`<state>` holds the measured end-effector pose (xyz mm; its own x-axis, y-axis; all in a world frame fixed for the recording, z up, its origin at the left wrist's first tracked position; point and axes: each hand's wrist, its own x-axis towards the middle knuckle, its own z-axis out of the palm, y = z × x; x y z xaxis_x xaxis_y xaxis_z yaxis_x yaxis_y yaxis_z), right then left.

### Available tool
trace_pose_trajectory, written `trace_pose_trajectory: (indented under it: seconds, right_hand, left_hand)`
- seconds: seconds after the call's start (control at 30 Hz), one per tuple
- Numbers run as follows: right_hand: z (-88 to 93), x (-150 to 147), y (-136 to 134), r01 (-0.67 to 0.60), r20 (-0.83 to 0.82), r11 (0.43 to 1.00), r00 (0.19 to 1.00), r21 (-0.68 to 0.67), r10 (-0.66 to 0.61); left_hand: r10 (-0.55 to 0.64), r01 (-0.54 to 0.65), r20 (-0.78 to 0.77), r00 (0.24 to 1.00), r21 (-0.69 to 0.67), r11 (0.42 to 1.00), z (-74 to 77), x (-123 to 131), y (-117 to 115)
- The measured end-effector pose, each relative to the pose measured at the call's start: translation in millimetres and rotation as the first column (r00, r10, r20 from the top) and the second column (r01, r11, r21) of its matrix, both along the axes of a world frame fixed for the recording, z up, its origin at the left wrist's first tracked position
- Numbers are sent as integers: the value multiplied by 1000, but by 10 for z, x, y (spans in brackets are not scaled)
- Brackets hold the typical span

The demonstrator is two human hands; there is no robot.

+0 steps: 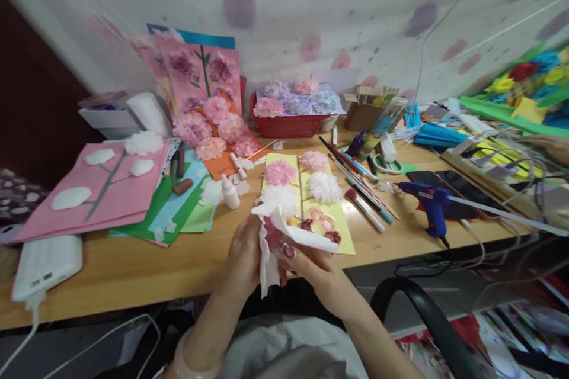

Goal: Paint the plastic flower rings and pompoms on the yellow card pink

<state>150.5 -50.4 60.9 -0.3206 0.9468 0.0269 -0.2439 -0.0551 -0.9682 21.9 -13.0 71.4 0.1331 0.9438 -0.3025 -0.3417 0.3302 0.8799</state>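
A crumpled white tissue (278, 222) is held between my two hands, above the near edge of the table. My left hand (244, 251) is closed on its left side, its fingers partly hidden by the folds. My right hand (320, 275) grips the right side, with the thumb pressed on top. A dark reddish patch shows among the folds; I cannot tell what it is. Just beyond lies a yellow card (342, 234) with a pink paper flower (280, 172), white ruffled flowers (324, 187) and a brown stem. Several small decorated pieces (317, 222) show at its lower part.
A white glue bottle (230, 192) stands left of the card. Pens and a brush (364, 211) lie to its right, near a blue glue gun (429, 201). Pink sheets (111, 189) cover the left. Behind are a red basket (288, 126) and a cardboard box (362, 115).
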Motion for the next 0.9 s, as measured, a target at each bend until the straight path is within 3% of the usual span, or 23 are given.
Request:
trace_pose_trajectory:
  seconds: [0.13, 0.2, 0.4, 0.57, 0.7, 0.9]
  right_hand:
    - [-18, 14, 12, -47, -71, 999, 996, 8, 48]
    - [-2, 39, 5, -90, -84, 995, 992, 31, 92]
    - [-44, 84, -60, -161, -85, 985, 982, 70, 166]
    - [-98, 77, -109, -271, -328, 958, 900, 97, 288]
    - [-101, 102, -183, -222, -354, 968, 901, 120, 251]
    - [-147, 107, -290, -112, -368, 984, 917, 141, 157]
  left_hand:
    - [-186, 192, 309, 933, 9, 981, -11, -27, 47]
    - [-161, 146, 370, 915, 69, 987, -8, -31, 71]
    - [67, -196, 476, 877, 227, 954, 67, -28, 133]
    - [-21, -111, 433, 901, 277, 954, -163, -133, 266]
    - [-32, -85, 412, 911, 262, 961, -300, -130, 298]
    - [-31, -86, 473, 880, 222, 971, -34, -38, 84]
